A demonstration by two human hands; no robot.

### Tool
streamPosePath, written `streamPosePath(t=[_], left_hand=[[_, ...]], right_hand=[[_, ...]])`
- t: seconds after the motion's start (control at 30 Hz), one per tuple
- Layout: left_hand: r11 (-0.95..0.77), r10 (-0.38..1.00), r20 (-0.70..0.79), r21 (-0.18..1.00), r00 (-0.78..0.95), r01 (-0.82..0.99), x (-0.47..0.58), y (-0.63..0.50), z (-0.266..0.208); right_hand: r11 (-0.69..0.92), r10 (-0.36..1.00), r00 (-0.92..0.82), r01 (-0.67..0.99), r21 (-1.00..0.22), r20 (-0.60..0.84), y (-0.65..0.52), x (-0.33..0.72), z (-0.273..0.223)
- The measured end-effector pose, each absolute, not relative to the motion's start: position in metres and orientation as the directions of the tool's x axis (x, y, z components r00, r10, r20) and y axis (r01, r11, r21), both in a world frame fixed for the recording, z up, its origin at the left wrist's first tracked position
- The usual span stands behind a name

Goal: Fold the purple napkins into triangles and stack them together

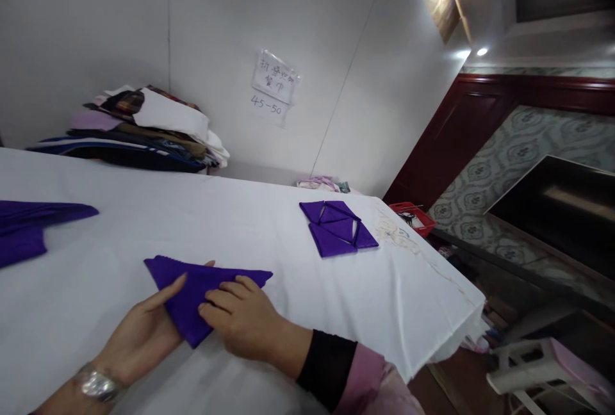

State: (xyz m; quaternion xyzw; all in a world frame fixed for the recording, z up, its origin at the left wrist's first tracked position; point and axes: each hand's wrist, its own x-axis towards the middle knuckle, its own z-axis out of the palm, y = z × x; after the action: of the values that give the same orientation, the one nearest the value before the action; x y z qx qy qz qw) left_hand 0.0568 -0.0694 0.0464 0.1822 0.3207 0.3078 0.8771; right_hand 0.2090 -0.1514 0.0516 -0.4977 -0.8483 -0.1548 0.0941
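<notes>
A purple cloth napkin (191, 312), folded into a triangle, is held near the front of the white-covered table, its point toward me and its long edge away. My left hand (141, 335) grips it from the left, thumb on top and most fingers hidden beneath the cloth. From the right, my right hand (250, 319) presses curled fingers onto its upper face, the thumb out of sight. Beyond my right hand lie several folded purple napkins (334, 239) grouped close together. More purple cloth (22, 245) rests at the left edge, partly out of view.
A pile of folded clothes (154, 127) stands at the table's back left against a white wall bearing a handwritten paper sign (273, 79). The white tablecloth (250, 216) hangs over the right edge. Beyond are a red basket (416, 219) and a plastic stool (552, 367).
</notes>
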Motion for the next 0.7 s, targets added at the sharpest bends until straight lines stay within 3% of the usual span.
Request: streamPosePath(t=[0.1,0.2,0.33,0.43,0.5,0.57,0.7], left_hand=[[0.75,0.633,-0.426,0.544,0.647,-0.376,0.059,-0.07,0.041],[0.77,0.594,-0.408,0.539,0.693,-0.343,0.06,-0.064,0.036],[0.778,0.546,-0.343,0.545,0.764,-0.311,0.062,-0.056,0.035],[0.753,0.516,-0.278,0.599,0.81,-0.273,0.065,-0.055,0.04],[0.735,0.476,-0.243,0.638,0.845,-0.231,0.068,-0.055,0.044],[0.722,0.442,-0.213,0.661,0.872,-0.204,0.071,-0.056,0.048],[0.733,0.409,-0.197,0.652,0.891,-0.193,0.076,-0.054,0.048]], right_hand=[[0.483,0.811,-0.506,0.862,0.152,0.292,-0.158,0.214,0.054],[0.542,0.812,-0.536,0.839,0.041,0.23,-0.161,0.223,0.057],[0.557,0.822,-0.469,0.779,-0.288,0.323,-0.155,0.251,0.062],[0.385,0.904,-0.14,0.677,-0.627,0.404,-0.141,0.28,0.065],[0.224,0.969,-0.022,0.494,-0.84,0.246,-0.131,0.295,0.064],[0.048,0.994,-0.104,0.259,-0.965,0.021,-0.124,0.303,0.062],[-0.242,0.91,-0.351,-0.015,-0.97,-0.222,-0.122,0.302,0.056]])
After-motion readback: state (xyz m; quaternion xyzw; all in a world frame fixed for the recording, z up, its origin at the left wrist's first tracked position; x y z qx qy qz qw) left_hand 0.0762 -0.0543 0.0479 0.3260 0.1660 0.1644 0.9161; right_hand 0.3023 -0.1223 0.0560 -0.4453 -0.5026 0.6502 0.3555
